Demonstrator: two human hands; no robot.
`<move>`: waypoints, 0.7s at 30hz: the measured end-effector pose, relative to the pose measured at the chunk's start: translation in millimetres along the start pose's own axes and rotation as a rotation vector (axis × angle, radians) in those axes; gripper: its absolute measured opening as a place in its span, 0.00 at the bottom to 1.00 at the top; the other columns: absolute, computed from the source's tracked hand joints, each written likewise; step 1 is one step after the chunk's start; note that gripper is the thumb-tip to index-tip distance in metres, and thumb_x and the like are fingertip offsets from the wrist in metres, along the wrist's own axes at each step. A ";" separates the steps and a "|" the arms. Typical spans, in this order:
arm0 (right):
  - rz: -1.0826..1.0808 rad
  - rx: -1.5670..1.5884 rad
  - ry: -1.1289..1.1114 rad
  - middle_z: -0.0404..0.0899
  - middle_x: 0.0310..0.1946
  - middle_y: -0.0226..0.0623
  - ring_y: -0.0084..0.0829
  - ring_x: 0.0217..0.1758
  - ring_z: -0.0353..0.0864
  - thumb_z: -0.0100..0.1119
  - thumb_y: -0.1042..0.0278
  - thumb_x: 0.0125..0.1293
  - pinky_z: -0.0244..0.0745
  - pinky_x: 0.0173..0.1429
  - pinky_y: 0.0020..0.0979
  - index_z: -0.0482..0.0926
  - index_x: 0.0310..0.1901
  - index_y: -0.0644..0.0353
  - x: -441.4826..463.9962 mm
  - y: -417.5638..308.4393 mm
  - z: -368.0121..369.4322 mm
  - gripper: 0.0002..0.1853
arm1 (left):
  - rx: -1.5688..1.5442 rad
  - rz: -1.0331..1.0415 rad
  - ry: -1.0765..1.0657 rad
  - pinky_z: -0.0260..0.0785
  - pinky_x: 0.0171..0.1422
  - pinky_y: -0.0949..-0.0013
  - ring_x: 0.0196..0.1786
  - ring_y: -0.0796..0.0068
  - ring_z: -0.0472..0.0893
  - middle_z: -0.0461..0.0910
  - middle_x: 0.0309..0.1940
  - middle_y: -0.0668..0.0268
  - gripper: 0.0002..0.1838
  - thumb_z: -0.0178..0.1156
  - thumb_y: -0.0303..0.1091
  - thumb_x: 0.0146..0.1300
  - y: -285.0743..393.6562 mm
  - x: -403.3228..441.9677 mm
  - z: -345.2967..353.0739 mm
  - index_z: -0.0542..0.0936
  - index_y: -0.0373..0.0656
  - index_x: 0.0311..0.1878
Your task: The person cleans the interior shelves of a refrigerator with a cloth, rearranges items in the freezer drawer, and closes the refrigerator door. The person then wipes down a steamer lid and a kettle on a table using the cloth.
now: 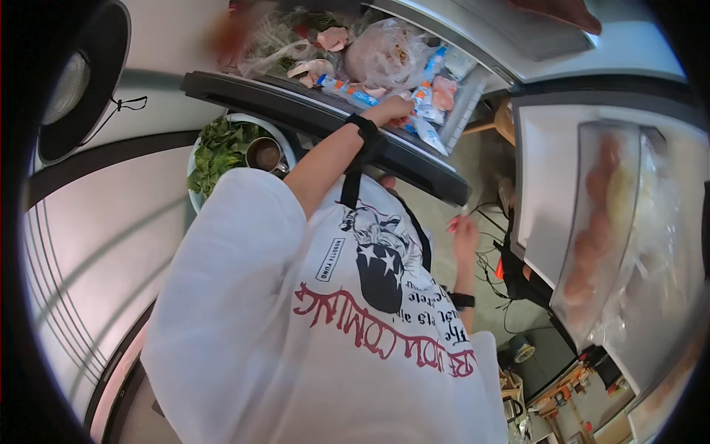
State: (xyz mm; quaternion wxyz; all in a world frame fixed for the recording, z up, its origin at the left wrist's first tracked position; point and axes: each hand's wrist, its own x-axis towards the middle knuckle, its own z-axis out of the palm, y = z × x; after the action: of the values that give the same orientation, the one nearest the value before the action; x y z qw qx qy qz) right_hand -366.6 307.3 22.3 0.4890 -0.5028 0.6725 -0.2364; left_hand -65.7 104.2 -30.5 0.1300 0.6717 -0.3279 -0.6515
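Observation:
My left hand (396, 111) reaches over the dark front edge of a pulled-out freezer drawer (325, 118). Its fingers are bent against a blue, white and orange packet (422, 95) lying among the drawer's contents; the fingertips are partly hidden. Beside it lie another blue-and-orange packet (347, 92), a clear plastic bag (381, 55) with something pale pink inside, and small pink pieces (444, 92). My right hand (463, 225) hangs below the drawer's right end, away from it, its fingers loosely bent and apart with nothing visible in them. Black bands circle both wrists.
An open fridge door (536, 185) stands at the right, its shelf holding eggs (595, 222) and plastic bags. Left of the drawer, a pale blue basin (285, 137) contains leafy greens (218, 152) and a metal cup (264, 154). Cables (492, 255) lie on the floor.

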 end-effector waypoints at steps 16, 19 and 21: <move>-0.442 -0.417 0.662 0.71 0.45 0.57 0.51 0.51 0.71 0.49 0.60 0.58 0.66 0.56 0.43 0.78 0.42 0.71 334.1 -167.1 126.4 0.21 | -0.267 -0.085 -0.151 0.71 0.18 0.68 0.16 0.67 0.78 0.79 0.20 0.54 0.26 0.36 0.48 0.67 -20.0 1.9 -4.7 0.74 0.35 0.31; -0.539 -0.440 0.536 0.68 0.50 0.59 0.53 0.55 0.67 0.48 0.61 0.58 0.64 0.59 0.46 0.75 0.47 0.70 329.6 -142.6 133.4 0.22 | -0.252 -0.081 -0.178 0.70 0.17 0.70 0.15 0.71 0.77 0.79 0.21 0.56 0.21 0.39 0.48 0.67 -26.8 -1.6 -6.0 0.73 0.38 0.36; -0.681 -0.494 0.565 0.67 0.52 0.60 0.53 0.56 0.67 0.49 0.60 0.58 0.63 0.59 0.47 0.74 0.49 0.69 349.6 -132.2 134.6 0.22 | -0.248 -0.075 -0.209 0.70 0.17 0.72 0.14 0.72 0.76 0.79 0.22 0.56 0.21 0.39 0.46 0.67 -20.7 -3.3 -8.2 0.73 0.37 0.37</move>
State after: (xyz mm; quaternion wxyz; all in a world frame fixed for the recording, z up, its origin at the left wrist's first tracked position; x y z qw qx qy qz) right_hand -193.0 -37.2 -72.7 0.0497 -0.7106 0.6122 -0.3433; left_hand -52.0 119.7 -39.5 0.1529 0.5908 -0.2314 -0.7577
